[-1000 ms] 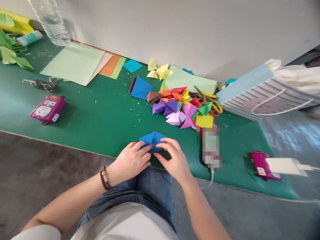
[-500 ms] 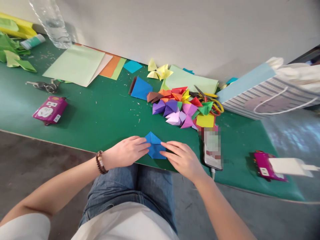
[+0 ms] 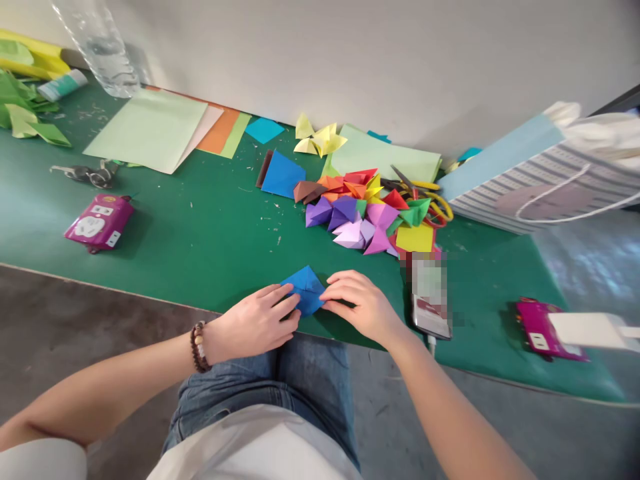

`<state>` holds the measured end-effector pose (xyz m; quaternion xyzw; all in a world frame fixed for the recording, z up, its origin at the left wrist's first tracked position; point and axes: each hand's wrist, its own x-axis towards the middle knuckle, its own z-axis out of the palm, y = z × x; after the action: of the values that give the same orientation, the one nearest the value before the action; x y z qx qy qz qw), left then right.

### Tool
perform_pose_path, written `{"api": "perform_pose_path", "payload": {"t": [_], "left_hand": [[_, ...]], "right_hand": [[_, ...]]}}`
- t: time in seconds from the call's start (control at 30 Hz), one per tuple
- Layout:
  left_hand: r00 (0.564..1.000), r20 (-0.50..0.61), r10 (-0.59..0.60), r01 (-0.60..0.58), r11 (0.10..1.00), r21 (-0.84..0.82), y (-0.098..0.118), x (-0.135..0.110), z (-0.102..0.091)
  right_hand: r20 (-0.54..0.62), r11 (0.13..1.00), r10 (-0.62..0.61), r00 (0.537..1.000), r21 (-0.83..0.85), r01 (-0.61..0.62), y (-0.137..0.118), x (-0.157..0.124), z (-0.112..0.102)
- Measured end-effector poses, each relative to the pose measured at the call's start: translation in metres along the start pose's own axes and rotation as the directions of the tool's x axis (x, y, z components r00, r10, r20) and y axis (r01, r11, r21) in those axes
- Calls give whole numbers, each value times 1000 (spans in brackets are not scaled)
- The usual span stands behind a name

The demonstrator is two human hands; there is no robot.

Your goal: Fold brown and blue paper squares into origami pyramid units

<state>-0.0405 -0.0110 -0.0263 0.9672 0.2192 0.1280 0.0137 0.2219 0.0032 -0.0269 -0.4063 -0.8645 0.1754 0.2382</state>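
Note:
A folded blue paper piece [image 3: 305,288] lies on the green table [image 3: 210,233] near its front edge. My left hand [image 3: 257,323], with a bead bracelet at the wrist, pinches the piece's left side. My right hand [image 3: 363,307] has its fingers curled onto the right side of the same piece. Both hands press the paper against the table. Beyond them sits a heap of folded coloured paper shapes [image 3: 365,210] in purple, pink, red, orange, green and yellow.
Yellow-handled scissors [image 3: 425,193] lie by the heap, a phone [image 3: 429,300] right of my hand. Flat paper sheets [image 3: 150,127], a blue square [image 3: 283,175], keys [image 3: 85,173], two magenta sockets [image 3: 97,223], a plastic bottle [image 3: 103,47] and a striped bag [image 3: 540,180] stand around.
My right hand's fingers went from stretched flat to curled on the blue piece. Both hands shifted slightly on the paper, which stays in the same spot near the front edge.

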Motion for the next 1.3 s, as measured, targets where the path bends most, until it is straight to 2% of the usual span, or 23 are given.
{"api": "perform_pose_path", "payload": {"t": [0.17,0.27,0.47,0.63,0.8,0.93,1.13,1.3], "left_hand": [[1000,25,-13,15,998,-56,1,-3,1],[1000,25,-16,17,998,-61,1,-3,1],[997,77,-10,5,998,70,8,2,-1],[995,96,29,-37,996,84,7,3,-2],[998,65,-24,25,1000,-16,8,-1,3],[994,89,-58,62,997,-39,11,-2,5],[993,104,-48,51,999,-20,8,-3,6],[994,98,-50,53,998,-22,7,-2,5]], "right_hand": [[29,984,175,984,34,-176,-5,11,5],[76,977,213,974,7,-214,-9,14,4],[108,966,255,961,-57,-251,-17,17,3],[93,961,254,963,-137,-240,-21,20,6],[83,957,243,966,-186,-225,-20,22,6],[92,961,232,968,-174,-214,-19,22,5],[134,949,261,956,-215,-229,-19,24,5],[129,952,221,967,-246,-185,-20,27,3]]}}
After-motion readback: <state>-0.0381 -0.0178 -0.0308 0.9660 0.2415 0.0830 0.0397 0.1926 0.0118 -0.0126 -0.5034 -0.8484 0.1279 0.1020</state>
